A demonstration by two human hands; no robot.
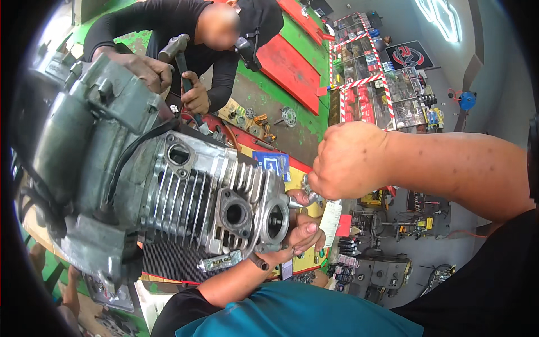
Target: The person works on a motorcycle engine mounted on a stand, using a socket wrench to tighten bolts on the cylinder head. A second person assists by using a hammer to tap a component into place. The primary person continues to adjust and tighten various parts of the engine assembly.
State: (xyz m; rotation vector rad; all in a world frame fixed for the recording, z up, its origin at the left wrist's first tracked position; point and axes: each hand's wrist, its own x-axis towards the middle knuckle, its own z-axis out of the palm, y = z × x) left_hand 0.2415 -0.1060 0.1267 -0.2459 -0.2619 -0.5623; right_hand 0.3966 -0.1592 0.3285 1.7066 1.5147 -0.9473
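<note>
A motorcycle engine (185, 196) with a finned cylinder fills the left and middle, lying tilted. Beside the round opening of its cylinder head (275, 222), my left hand (303, 236) has its fingers curled, partly hidden behind the metal. One fingertip touches a small silver cylindrical piece. My right hand (348, 160) is a closed fist just beyond the head's end, around a shiny metal tool (312, 191) whose form is mostly covered. Across the engine, a co-worker's hand (195, 94) grips a hammer (175, 49); their other hand (149, 73) rests on the casing.
A silver tube (220, 261) lies against the engine's near side. Behind stand a blue packet (272, 163), loose metal parts (255, 121) and a round metal plate (288, 116) on the bench. Red ramps (289, 73) and shelves of parts (365, 84) are farther off.
</note>
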